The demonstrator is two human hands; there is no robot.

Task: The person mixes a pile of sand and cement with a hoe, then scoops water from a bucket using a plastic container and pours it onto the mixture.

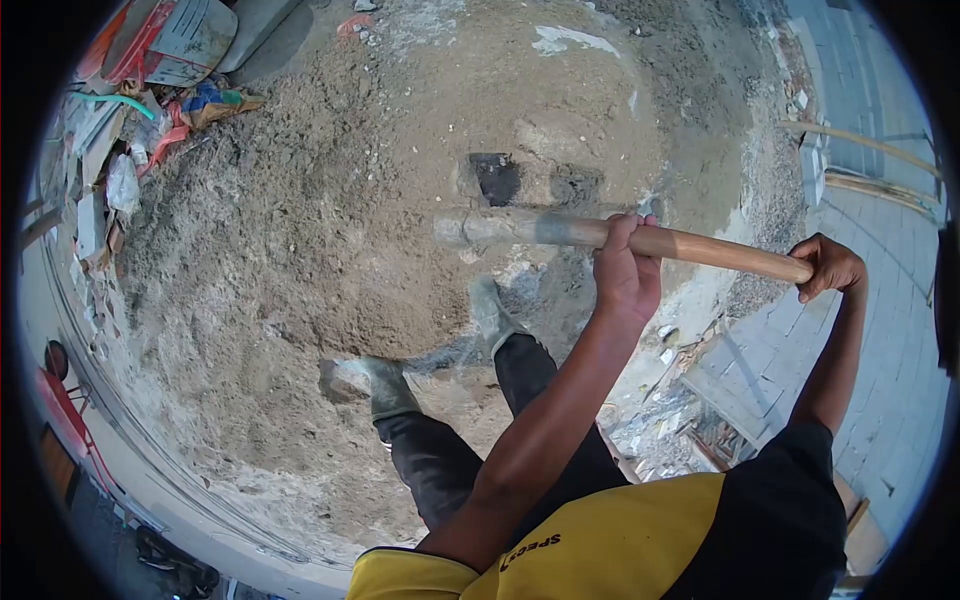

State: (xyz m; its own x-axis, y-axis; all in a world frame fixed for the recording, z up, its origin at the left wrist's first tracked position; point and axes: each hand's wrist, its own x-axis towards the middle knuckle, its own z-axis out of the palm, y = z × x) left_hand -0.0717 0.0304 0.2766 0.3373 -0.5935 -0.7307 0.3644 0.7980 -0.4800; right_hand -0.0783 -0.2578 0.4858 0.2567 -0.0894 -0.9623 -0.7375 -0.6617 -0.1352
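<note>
A hoe with a thick, slightly curved wooden handle (700, 248) lies across my front, nearly level in the view. My left hand (630, 270) is closed round the middle of the handle. At the handle's right end, my right hand (832, 268) grips the butt. The far left end (470, 228) is crusted with grey dirt and hangs over or rests on the sandy heap; which one I cannot tell. Its blade is not clearly visible. Just beyond the handle are a dark squarish hollow (495, 178) and a shallower one (575, 186).
My dusty boots (390, 388) stand in the grey-brown sand mix (280, 260). At upper left are a bucket (190, 40) and rubbish (122, 185). A red wheelbarrow (70, 415) stands at far left. Pale paving (870, 340), wooden poles (870, 145) and rubble (655, 430) lie to the right.
</note>
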